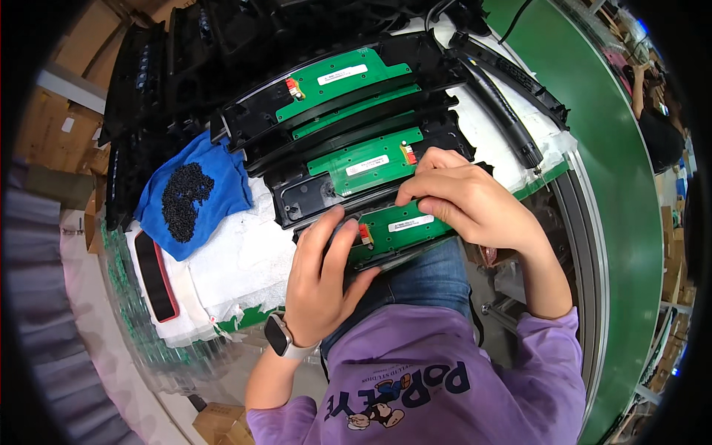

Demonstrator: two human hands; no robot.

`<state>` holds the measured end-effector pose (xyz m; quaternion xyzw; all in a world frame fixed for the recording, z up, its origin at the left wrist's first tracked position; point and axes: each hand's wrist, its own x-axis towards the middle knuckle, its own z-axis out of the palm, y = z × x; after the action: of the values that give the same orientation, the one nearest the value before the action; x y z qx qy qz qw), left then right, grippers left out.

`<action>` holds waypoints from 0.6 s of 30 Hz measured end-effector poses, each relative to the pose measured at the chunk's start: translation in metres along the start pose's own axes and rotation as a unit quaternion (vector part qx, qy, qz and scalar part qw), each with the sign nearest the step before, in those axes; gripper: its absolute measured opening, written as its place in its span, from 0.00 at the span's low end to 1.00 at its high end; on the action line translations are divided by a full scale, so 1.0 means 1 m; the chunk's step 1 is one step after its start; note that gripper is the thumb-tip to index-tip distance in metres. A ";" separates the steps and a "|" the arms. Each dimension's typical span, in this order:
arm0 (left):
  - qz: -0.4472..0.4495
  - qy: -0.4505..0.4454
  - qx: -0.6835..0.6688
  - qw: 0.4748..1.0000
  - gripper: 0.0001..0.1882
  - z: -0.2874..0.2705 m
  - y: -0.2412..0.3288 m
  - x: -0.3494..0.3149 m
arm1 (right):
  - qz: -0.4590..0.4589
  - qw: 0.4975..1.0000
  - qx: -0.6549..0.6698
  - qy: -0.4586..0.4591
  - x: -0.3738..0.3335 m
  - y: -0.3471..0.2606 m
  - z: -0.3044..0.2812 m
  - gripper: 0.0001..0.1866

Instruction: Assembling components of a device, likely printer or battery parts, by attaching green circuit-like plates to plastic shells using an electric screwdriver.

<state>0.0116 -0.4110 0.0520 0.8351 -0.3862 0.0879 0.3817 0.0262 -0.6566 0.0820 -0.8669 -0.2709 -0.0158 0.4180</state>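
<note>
Nearest to me is a black plastic housing with a green circuit board in it. The board carries a white label and a red-and-white connector. My left hand wraps round the housing's left end, fingers on its far edge and thumb on the near side. Over the board's right half, my right hand has its fingers bent and thumb close to the forefinger. Whatever is between those fingertips is hidden. Just beyond lies a second housing with its own board.
Further housings with boards are stacked behind. On the left, a blue cloth bears a heap of small black screws, near a red-edged phone. A black electric screwdriver lies right, beside a green conveyor belt.
</note>
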 end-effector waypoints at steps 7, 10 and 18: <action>-0.015 -0.010 0.016 1.000 0.33 0.002 -0.002 -0.002 | 0.043 0.998 0.022 -0.026 -0.001 0.008 -0.001 0.10; -0.003 -0.012 0.031 0.999 0.30 0.003 -0.002 -0.001 | 0.046 0.998 0.020 -0.023 -0.002 0.007 -0.001 0.10; 0.016 -0.058 0.071 0.996 0.22 0.002 0.000 0.007 | 0.015 0.994 -0.097 0.048 -0.004 0.001 0.001 0.13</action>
<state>0.0163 -0.4168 0.0538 0.8575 -0.4136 0.0725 0.2973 0.0235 -0.6583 0.0796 -0.9057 -0.2344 -0.0773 0.3447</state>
